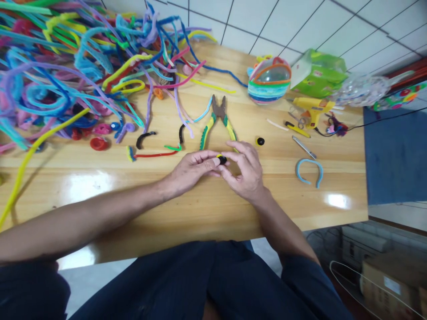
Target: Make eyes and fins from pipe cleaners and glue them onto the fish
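- Pinching a small black-and-yellow piece (221,159) in the left hand (191,172), thumb and index finger closed on it.
- Right hand (246,172) comes in at the piece's right side, fingers bent, thumb and fingertips narrow around it. Can't tell whether they grip or only touch.
- Piece sits between both hands, over the table (207,218), near the front edge.
- Pliers (219,111) lie just beyond the hands, jaws parted and pointing away, green-and-yellow handles spread toward the person.
- Second black disc (260,141), yellow at one side, on the table just beyond the right hand.
- Left of the pliers: red fuzzy stem (155,155), black curved stem (145,139).
- Far left: big tangled pile of colored stems (96,58), red ring (99,143) at its near edge.
- Right side: blue bent stem (320,172) in an open loop, grey slim tool (304,147), yellow cutter (298,129), yellow glue gun (313,110).
- Back: striped rounded object (269,89), green box (320,73) to its right.
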The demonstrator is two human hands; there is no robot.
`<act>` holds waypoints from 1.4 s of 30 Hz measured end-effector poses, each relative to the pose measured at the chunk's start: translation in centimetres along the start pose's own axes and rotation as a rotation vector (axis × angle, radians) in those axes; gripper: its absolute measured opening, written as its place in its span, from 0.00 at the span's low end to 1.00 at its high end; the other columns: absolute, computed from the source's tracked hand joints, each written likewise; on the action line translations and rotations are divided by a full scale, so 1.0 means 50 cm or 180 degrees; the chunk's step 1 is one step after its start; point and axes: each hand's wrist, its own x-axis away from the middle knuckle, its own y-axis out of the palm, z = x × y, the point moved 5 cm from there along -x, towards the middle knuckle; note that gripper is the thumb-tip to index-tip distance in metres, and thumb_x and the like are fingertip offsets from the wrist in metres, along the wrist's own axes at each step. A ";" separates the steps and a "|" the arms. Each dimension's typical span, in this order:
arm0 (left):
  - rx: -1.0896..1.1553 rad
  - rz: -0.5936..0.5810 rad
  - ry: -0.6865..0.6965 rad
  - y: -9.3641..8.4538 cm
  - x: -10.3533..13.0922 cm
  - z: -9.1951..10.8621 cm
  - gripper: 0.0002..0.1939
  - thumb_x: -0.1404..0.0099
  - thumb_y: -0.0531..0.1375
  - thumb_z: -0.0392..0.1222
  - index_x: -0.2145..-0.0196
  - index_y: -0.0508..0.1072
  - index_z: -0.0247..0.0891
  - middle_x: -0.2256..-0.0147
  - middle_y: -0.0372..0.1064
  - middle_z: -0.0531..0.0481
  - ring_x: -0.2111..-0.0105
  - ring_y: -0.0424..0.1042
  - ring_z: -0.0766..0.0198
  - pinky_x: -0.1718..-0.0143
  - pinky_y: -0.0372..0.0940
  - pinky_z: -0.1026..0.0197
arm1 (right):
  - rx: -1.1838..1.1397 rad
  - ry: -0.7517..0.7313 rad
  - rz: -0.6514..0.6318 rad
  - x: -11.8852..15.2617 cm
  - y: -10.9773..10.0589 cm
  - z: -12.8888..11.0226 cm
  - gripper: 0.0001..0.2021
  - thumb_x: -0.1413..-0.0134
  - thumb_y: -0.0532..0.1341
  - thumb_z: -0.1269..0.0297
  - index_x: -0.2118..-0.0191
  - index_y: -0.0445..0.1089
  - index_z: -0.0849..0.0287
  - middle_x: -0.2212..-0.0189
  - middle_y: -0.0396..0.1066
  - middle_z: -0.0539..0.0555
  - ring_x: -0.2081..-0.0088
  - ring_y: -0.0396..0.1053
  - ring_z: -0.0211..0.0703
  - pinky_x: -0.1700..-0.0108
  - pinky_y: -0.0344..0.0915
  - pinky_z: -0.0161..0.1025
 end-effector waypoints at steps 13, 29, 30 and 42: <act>-0.0183 0.0004 0.0248 0.005 0.003 0.008 0.21 0.34 0.74 0.57 0.58 0.83 0.35 0.61 0.83 0.47 0.62 0.81 0.63 0.52 0.79 0.57 | 0.0034 0.0062 -0.0182 0.005 0.004 0.000 0.19 0.36 0.67 0.68 0.42 0.74 0.48 0.41 0.78 0.59 0.42 0.78 0.60 0.38 0.73 0.65; -0.1116 0.0917 0.1043 -0.020 0.024 0.039 0.19 0.30 0.67 0.54 0.50 0.76 0.39 0.76 0.64 0.59 0.80 0.56 0.71 0.79 0.54 0.66 | 0.0124 0.0081 -0.0580 0.004 0.031 0.013 0.11 0.35 0.65 0.63 0.49 0.77 0.53 0.41 0.78 0.63 0.37 0.73 0.60 0.35 0.70 0.64; -0.1122 0.0928 0.1027 -0.022 0.021 0.038 0.19 0.30 0.67 0.54 0.50 0.77 0.39 0.76 0.64 0.59 0.80 0.57 0.70 0.78 0.54 0.66 | 0.0118 0.0079 -0.0659 0.005 0.035 0.011 0.12 0.35 0.65 0.62 0.48 0.77 0.54 0.41 0.78 0.63 0.37 0.72 0.61 0.34 0.69 0.64; -0.1387 0.0748 0.0901 -0.029 0.020 0.019 0.20 0.26 0.61 0.55 0.49 0.79 0.37 0.74 0.62 0.57 0.75 0.60 0.67 0.72 0.57 0.64 | -0.0143 0.1384 0.0630 -0.052 -0.101 0.147 0.11 0.30 0.64 0.51 0.53 0.78 0.50 0.53 0.84 0.55 0.48 0.81 0.53 0.42 0.77 0.56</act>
